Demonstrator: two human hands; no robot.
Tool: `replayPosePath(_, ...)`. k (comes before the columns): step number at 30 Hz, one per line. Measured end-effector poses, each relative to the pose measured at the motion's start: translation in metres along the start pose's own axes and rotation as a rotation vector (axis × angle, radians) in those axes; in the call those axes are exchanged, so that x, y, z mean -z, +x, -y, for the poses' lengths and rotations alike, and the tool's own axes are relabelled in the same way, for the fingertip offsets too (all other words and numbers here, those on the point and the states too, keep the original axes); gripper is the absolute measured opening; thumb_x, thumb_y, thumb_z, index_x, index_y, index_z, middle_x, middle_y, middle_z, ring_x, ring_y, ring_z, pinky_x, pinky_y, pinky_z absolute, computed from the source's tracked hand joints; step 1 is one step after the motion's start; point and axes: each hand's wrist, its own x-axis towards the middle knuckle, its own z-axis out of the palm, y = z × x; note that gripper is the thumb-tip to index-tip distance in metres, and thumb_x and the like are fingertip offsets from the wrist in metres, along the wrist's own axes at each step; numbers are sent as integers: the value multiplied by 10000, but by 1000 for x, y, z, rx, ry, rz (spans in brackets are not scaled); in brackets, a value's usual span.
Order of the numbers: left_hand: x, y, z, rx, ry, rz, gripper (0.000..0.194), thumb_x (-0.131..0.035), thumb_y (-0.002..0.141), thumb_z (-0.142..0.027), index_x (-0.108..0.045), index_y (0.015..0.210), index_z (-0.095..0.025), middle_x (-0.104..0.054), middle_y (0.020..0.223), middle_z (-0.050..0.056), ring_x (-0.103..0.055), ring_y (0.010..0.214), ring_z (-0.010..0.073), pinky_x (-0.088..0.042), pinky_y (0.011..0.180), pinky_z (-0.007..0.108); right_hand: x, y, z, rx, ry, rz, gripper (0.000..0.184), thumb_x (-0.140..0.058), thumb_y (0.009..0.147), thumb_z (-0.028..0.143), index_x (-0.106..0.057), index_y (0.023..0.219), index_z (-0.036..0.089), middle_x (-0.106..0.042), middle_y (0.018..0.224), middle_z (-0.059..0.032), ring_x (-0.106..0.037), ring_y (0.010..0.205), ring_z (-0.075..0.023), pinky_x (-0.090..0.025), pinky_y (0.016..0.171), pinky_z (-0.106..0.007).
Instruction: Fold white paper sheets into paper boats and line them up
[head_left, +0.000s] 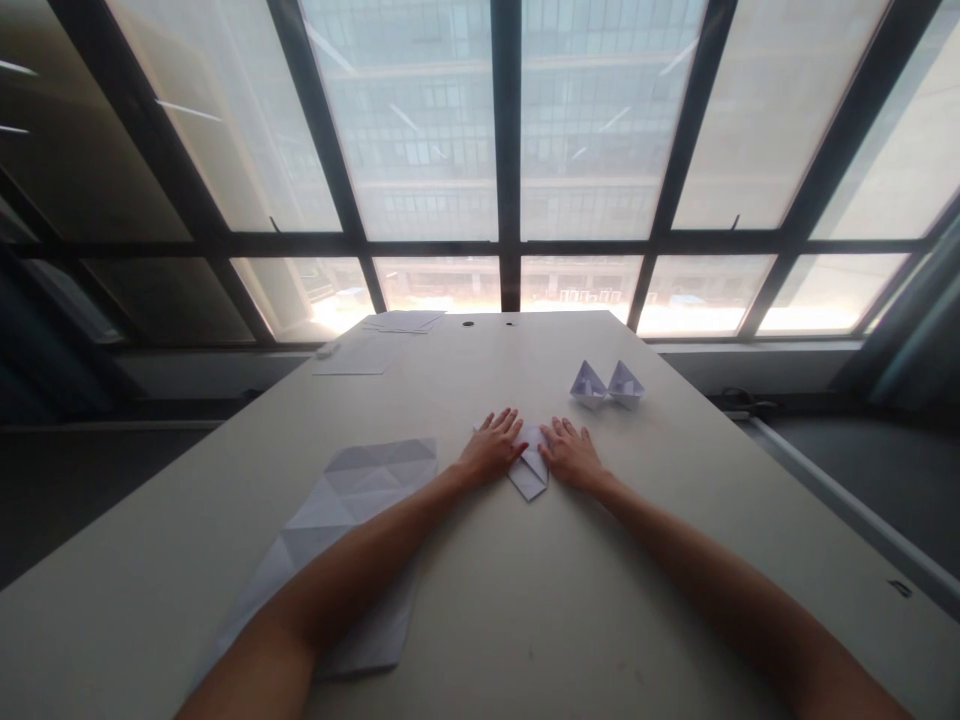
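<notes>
A small folded piece of white paper (529,472) lies on the pale table (675,520) in front of me. My left hand (493,447) lies flat on its left side with fingers stretched out. My right hand (570,452) lies flat on its right side, fingers also spread. Both hands press the paper down; its pointed lower tip shows between my wrists.
A finished folded paper model (607,385) with two peaks stands beyond my right hand. A large creased sheet (352,520) lies under my left forearm. More sheets (401,321) lie at the table's far end, by a wall of windows.
</notes>
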Motion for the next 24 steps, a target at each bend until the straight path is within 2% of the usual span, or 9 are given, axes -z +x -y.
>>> replayPosePath(4, -2, 2, -2, -93, -67, 74, 493, -345, 1044, -458, -492, 1426, -182, -440, 1520, 162, -372, 1439, 273, -314, 1177, 466, -2, 1, -2, 14, 8, -1, 550, -290, 1029, 444, -349, 1531, 227, -224, 1639, -140, -151, 1510, -289, -120, 1170, -562)
replayPosePath(9, -2, 4, -1, -157, -147, 136, 582, -358, 1039, -482, -344, 1538, -182, -351, 1585, 127, -312, 1473, 263, -264, 1198, 466, -2, 6, -7, 106, 37, 14, 555, -318, 1023, 438, -307, 1556, 285, -195, 1650, -118, -122, 1520, -277, -93, 1175, -574)
replayPosePath(12, -2, 5, -1, -169, -175, 144, 599, -373, 1033, -492, -316, 1555, -205, -339, 1592, 108, -311, 1474, 257, -245, 1206, 453, -2, 11, -8, 74, 37, 44, 583, -333, 1014, 466, -296, 1562, 271, -181, 1655, -104, -111, 1522, -272, -67, 1182, -567)
replayPosePath(17, -1, 5, -1, -142, -178, 133, 596, -373, 1028, -507, -373, 1530, -187, -360, 1578, 121, -327, 1467, 257, -252, 1207, 434, -7, 14, -8, -16, 29, 17, 596, -289, 1024, 455, -322, 1551, 178, -197, 1647, -123, -131, 1518, -267, -95, 1190, -534)
replayPosePath(21, -1, 4, 0, -134, -159, 102, 594, -407, 1012, -506, -408, 1511, -184, -392, 1564, 113, -349, 1457, 238, -269, 1204, 400, -8, 10, -8, -57, 41, -84, 599, -376, 1005, 405, -350, 1533, 123, -290, 1611, -161, -210, 1494, -268, -135, 1196, -476)
replayPosePath(24, -4, 4, -1, -90, -130, 77, 588, -417, 1007, -486, -422, 1499, -164, -406, 1556, 120, -356, 1452, 238, -272, 1202, 381, -4, 4, -6, 28, 82, -208, 498, -442, 975, 325, -504, 1439, 155, -460, 1514, -133, -373, 1404, -234, -222, 1173, -370)
